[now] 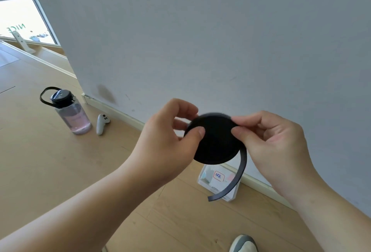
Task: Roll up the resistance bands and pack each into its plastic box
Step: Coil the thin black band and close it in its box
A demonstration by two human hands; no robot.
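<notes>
- You've got the black resistance band [215,141] up in mid-air between both hands, wound into a flat, tight disc. It looks nearly rolled.
- Your left hand [170,137] is gripping the roll: thumb pressed on the near face, fingers curled round behind. That clamp looks like what stops the coil from springing loose.
- Your right hand [277,143] is pinching the right edge of the roll with thumb and fingertips, just where the loose tail [239,179] peels off — a good spot to feed the last stretch on.
- That tail hangs down in a curve, free at its end, so the rolling isn't finished.
- Below the roll, on the wooden floor [50,161] against the wall [200,41], sits the clear plastic box [204,180] with a small label — placed right under your hands, handy for a drop-in, I'd judge. Whether it stands open, I can't tell.
- Off to your left, well apart: a water bottle [73,113] and a white controller [101,124] beside it.
- The toe of a shoe [244,243] shows at the bottom edge.
</notes>
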